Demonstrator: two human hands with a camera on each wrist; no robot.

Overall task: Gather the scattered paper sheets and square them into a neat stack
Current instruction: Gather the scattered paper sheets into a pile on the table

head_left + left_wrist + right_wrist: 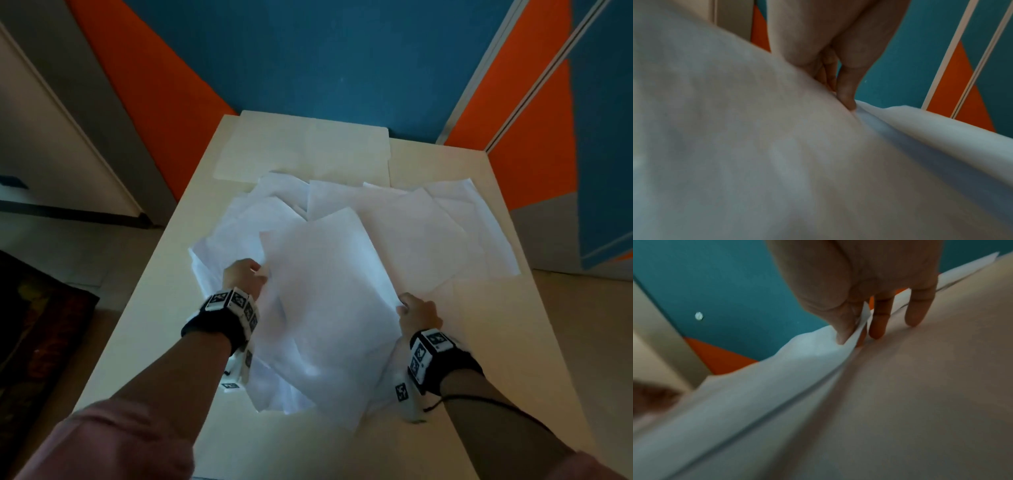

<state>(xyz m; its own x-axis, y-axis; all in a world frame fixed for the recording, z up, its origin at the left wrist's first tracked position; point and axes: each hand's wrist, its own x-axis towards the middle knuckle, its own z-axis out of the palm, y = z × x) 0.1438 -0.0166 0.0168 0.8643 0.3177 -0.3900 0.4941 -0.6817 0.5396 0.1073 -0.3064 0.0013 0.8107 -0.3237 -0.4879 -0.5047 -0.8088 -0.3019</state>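
Several white paper sheets lie fanned and overlapping across the middle of a white table. A top sheet spans between both hands. My left hand pinches its left edge; in the left wrist view the left hand has thumb and fingers closed on the paper, which bulges up. My right hand holds the right edge. The right wrist view shows this right hand pinching a paper edge between thumb and forefinger, with two fingers resting on the table.
A cream folder or board lies flat at the table's far end, just behind the sheets. A blue and orange wall stands close behind the table. A dark rug lies on the floor to the left.
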